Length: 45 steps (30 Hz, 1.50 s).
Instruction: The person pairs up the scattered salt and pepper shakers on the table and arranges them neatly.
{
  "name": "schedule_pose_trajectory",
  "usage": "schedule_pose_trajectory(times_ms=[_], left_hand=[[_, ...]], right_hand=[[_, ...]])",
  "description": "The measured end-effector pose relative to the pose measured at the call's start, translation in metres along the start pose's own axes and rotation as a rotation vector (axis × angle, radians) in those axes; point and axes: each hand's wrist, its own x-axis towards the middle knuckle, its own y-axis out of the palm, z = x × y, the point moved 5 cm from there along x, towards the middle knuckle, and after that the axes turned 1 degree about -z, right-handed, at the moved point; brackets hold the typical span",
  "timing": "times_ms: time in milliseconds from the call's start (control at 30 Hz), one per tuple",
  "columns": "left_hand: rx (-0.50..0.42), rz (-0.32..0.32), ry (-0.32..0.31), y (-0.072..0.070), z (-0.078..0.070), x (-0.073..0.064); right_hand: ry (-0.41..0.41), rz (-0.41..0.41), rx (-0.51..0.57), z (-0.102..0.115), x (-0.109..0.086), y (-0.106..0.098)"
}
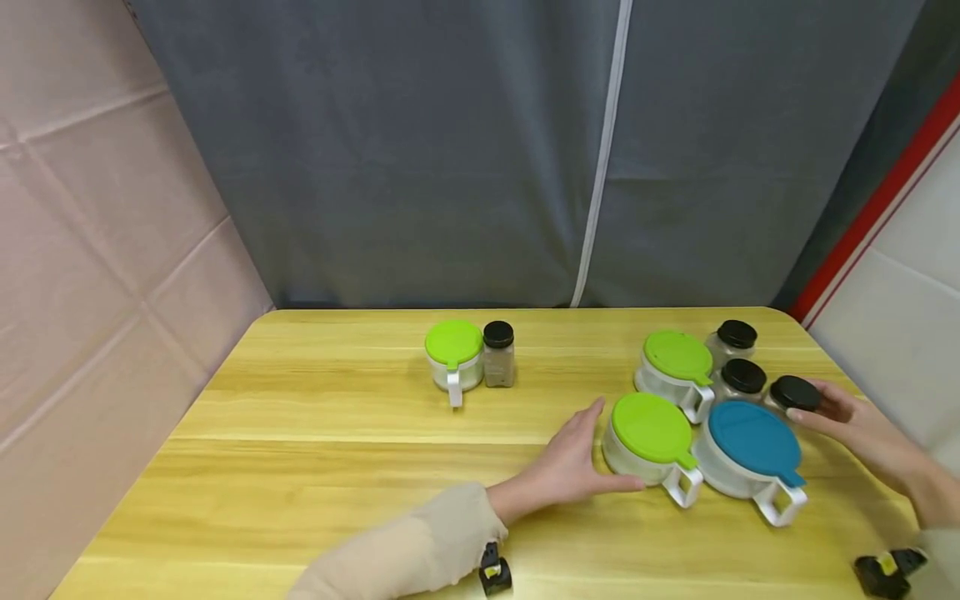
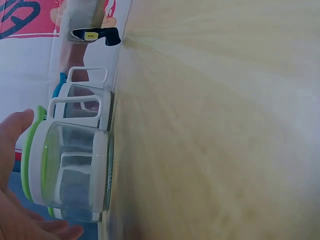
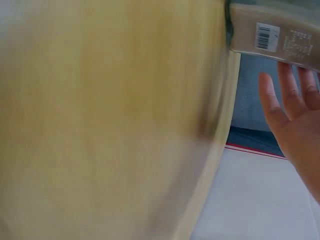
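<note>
1. The step in hand looks like setting the right-hand group in place around your landmark, the blue-lidded condiment jar (image 1: 753, 437). You are working at both of its sides at once.
2. Just behind it and to its right stands the black-capped spice bottle (image 1: 795, 393) that your right hand (image 1: 862, 429) grips lightly, thumb on the near side and fingertips on the far side. The right wrist view shows those fingers fairly straight; whether the base rests on the table you cannot tell.
3. Just left of the landmark sits the front green-lidded condiment jar (image 1: 651, 429). Your left hand (image 1: 573, 467) spreads around its left side, thumb toward the front, fingers toward the back, not clasping it.
4. The next move seems to call for steadying the spice bottle upright while bringing the left palm squarely to the green-lidded jar, clear of its handle.
5. Your forearms come in from either side of the landmark, the left one lying low in front and to its left.
6. Well left of the landmark, another green-lidded jar (image 1: 453, 343) and black-capped bottle (image 1: 498, 358) stand side by side, apart from both hands.
</note>
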Motion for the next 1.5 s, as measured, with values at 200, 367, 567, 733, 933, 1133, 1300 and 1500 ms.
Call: schedule_pose_trajectory(times_ms=[200, 367, 567, 733, 933, 1133, 1300, 1500], left_hand=[[-0.069, -0.042, 0.065, 0.008, -0.005, 0.01], [-0.112, -0.074, 0.082, 0.012, -0.009, 0.018], [-0.107, -0.115, 0.043, 0.015, -0.011, 0.025], [-0.052, -0.152, 0.04, 0.015, -0.013, 0.028], [-0.043, -0.166, 0.054, 0.015, -0.016, 0.029], [-0.046, -0.178, 0.048, 0.016, -0.015, 0.028], [-0.059, -0.177, 0.049, 0.014, -0.015, 0.027], [-0.048, -0.158, 0.033, 0.01, -0.012, 0.022]], right_hand=[[-0.006, -0.039, 0.067, -0.001, -0.001, 0.002], [-0.051, -0.063, 0.115, 0.001, -0.004, 0.0], [-0.06, -0.071, 0.069, -0.001, -0.003, -0.001], [-0.07, -0.071, 0.062, -0.024, 0.007, -0.002], [-0.042, -0.091, 0.069, -0.042, 0.014, -0.003], [-0.062, -0.097, 0.063, 0.003, -0.004, -0.002], [-0.055, -0.133, 0.029, 0.012, -0.008, -0.001], [-0.001, -0.166, -0.077, 0.013, -0.008, 0.0]])
